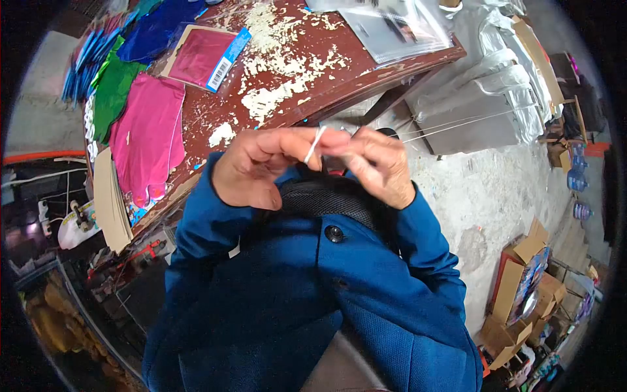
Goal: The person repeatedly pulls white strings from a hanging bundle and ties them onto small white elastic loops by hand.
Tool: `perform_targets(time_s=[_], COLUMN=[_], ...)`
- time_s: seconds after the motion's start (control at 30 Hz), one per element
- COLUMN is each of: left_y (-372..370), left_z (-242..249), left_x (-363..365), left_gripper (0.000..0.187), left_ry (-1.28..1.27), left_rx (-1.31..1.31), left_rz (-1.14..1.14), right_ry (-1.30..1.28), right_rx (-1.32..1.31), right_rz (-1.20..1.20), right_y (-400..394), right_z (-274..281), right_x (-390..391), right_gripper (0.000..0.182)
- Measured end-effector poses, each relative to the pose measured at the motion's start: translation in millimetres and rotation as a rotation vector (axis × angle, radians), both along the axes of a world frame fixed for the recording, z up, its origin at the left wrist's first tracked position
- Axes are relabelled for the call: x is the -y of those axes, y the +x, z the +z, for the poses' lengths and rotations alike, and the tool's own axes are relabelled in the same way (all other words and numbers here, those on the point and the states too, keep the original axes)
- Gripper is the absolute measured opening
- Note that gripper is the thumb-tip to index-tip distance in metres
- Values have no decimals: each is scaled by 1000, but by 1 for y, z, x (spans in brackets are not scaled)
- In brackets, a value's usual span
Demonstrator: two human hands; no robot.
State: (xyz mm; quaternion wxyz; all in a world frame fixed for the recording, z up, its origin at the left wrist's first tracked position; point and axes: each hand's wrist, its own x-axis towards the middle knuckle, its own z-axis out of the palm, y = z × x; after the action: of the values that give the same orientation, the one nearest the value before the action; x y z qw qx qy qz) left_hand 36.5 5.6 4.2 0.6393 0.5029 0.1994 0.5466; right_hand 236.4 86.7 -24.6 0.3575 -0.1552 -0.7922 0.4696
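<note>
A thin white string (315,145) loops around the fingers of my left hand (251,166). The left fingers are bent and point right, with the thumb held lower and apart from them. My right hand (381,163) meets the left fingertips, its thumb and fingers pinched together and slightly blurred. What the right fingertips hold is hidden. Both hands are raised in front of my blue coat, just off the table's near edge. On the table to the left lie pink fabric pieces (149,130) and a packaged pink item (204,55) with a blue barcode strip.
The worn brown table (215,108) has peeling paint. Green fabric (121,88), blue fabric (160,32) and cardboard sheets (110,199) lie at its left. Clear plastic bags (392,29) rest at its far right. Plastic-covered stacks (473,111) and open cardboard boxes (522,281) stand right.
</note>
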Motion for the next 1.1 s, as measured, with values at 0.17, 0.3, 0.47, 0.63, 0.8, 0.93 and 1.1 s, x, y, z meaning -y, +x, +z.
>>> perform_targets(time_s=[0.17,0.3,0.47,0.63,0.8,0.93,1.1], left_y=[-1,5,-6,-22,-24,-13,-15], left_z=[15,20,23,11,11,20,29], left_x=[4,11,17,34,44,53,53], left_gripper=[53,59,62,71,78,80,81], left_ry=[143,208,16,-10,-33,-204,27], left_rx=[-521,-804,-718,-95,59,-175,-881], left_rz=[194,267,-33,-228,-91,292,244], right_ry=[232,351,367,-130,-50,116,235], right_rx=[-6,74,89,-98,-146,-154,-31], right_rz=[58,99,97,190,159,193,217], right_y=[-11,-1,1,-8,-30,-37,-31], right_z=[12,40,49,24,-3,-2,20], right_x=[16,13,1,9,29,40,35], right_gripper=[6,9,3,2,4,5,4])
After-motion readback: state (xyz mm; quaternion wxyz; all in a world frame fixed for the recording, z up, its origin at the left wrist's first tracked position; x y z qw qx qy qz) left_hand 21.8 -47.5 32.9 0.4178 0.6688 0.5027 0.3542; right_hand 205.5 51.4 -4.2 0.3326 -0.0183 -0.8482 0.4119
